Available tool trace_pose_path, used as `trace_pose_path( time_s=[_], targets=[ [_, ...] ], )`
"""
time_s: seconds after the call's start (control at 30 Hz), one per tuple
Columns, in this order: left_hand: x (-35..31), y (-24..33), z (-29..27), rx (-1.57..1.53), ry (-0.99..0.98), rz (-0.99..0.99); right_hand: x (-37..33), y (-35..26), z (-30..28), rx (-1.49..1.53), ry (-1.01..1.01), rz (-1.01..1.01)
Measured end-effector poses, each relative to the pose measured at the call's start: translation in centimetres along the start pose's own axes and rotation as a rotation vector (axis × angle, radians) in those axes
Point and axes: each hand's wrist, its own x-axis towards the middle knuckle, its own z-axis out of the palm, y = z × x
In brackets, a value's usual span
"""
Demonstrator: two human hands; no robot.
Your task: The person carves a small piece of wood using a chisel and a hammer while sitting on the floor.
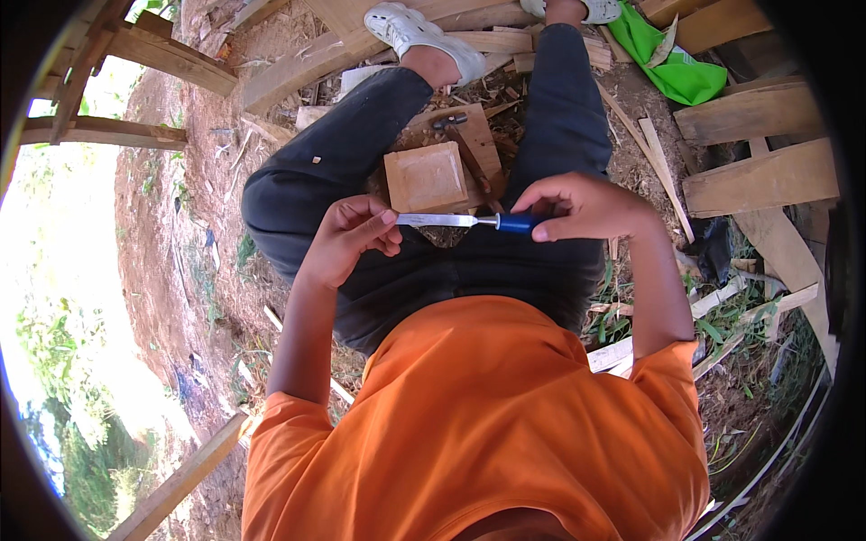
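Observation:
A wood chisel (439, 220) with a steel blade and a blue handle lies level across my lap, between my two hands. My left hand (355, 232) pinches the tip end of the blade between thumb and fingers. Wrapped around the end of the blue handle is my right hand (582, 209). Just beyond the chisel, between my legs, sits a square wooden block (426, 177) with a shallow recess cut into its top. A hammer (468, 155) with a dark head and wooden handle rests beside it on a flat board (487, 144).
Wood offcuts and shavings litter the dirt ground (203, 194) around my legs. Stacked planks (762, 176) stand at the right, with a green bag (677, 63) at the far right. Wooden beams (149, 56) rise at the far left, and another beam (185, 473) lies at the near left.

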Motion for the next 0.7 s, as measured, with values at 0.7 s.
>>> trace_pose_path(
  time_s=[0.7],
  targets=[
    [7.0, 3.6, 3.9, 1.621, 0.251, -0.009, 5.9, -2.9, -5.2, 0.365, 0.983, -0.417]
  ],
)
